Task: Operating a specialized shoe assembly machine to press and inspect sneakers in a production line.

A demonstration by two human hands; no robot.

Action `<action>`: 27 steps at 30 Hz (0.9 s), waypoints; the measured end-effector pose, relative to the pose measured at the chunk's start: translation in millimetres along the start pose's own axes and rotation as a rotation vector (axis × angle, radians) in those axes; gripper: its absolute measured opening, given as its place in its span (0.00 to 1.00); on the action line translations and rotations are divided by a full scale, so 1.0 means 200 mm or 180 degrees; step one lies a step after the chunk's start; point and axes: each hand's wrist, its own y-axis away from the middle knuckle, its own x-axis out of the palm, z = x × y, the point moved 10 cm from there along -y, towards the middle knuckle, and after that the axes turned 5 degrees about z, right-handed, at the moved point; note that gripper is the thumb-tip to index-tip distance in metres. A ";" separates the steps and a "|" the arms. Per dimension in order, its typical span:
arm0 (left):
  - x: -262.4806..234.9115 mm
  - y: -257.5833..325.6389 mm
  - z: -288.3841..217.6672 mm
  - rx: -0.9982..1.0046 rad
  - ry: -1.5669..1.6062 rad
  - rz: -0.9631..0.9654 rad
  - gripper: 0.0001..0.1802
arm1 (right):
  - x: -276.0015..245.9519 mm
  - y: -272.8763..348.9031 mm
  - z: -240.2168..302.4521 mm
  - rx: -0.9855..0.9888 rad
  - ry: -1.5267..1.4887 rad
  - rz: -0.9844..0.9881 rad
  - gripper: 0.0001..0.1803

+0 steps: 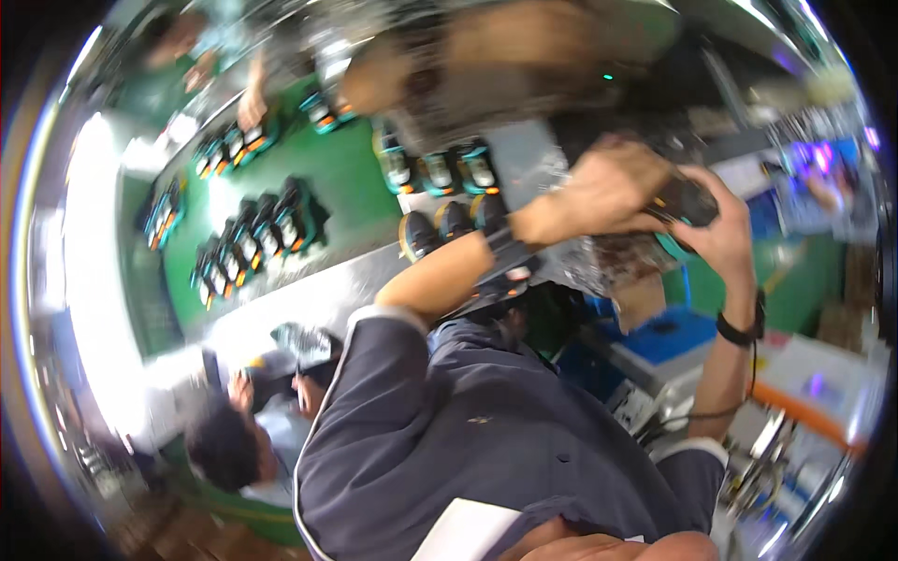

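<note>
The view is tilted and blurred. My left hand [599,192] and my right hand [728,234] are raised together and both grip a small black device with a teal part [687,203]. The left hand covers its near side and the right hand cups it from the far side. A black strap [739,329] with a thin cord circles my right wrist. My grey-blue jacket [468,430] fills the lower middle. Just beyond my left forearm, several similar black and teal devices [440,173] stand in a row.
A green conveyor belt [341,173] with a metal edge [309,299] carries groups of black devices with teal and orange parts [253,238]. Another person [229,439] sits at lower left. A further person's hand [251,105] reaches onto the belt. Blue and white equipment [673,337] stands at right.
</note>
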 end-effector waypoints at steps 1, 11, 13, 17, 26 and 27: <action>-0.04 0.03 0.01 -0.0114 -0.0122 0.0004 0.38 | 0.00 -0.01 0.00 0.0011 -0.0051 -0.0108 0.29; 0.02 0.16 0.01 -0.0591 0.0016 -0.0009 0.44 | -0.13 0.22 -0.13 0.0670 0.0759 -0.1411 0.25; 0.07 0.23 0.11 -0.0991 0.0677 0.0074 0.44 | -0.15 0.33 -0.10 0.0599 0.0489 -0.1991 0.26; 0.15 0.16 -0.18 -0.1583 0.3406 0.0074 0.40 | -0.09 0.84 -0.14 0.0753 -0.1991 -0.3282 0.28; 0.82 0.25 -1.54 -0.1675 0.4749 0.1938 0.22 | 0.09 2.36 0.17 0.1092 -0.1273 -0.4594 0.40; 0.90 0.29 -1.73 -0.1557 0.4741 0.2286 0.19 | 0.13 2.56 0.16 0.1683 -0.1096 -0.4733 0.39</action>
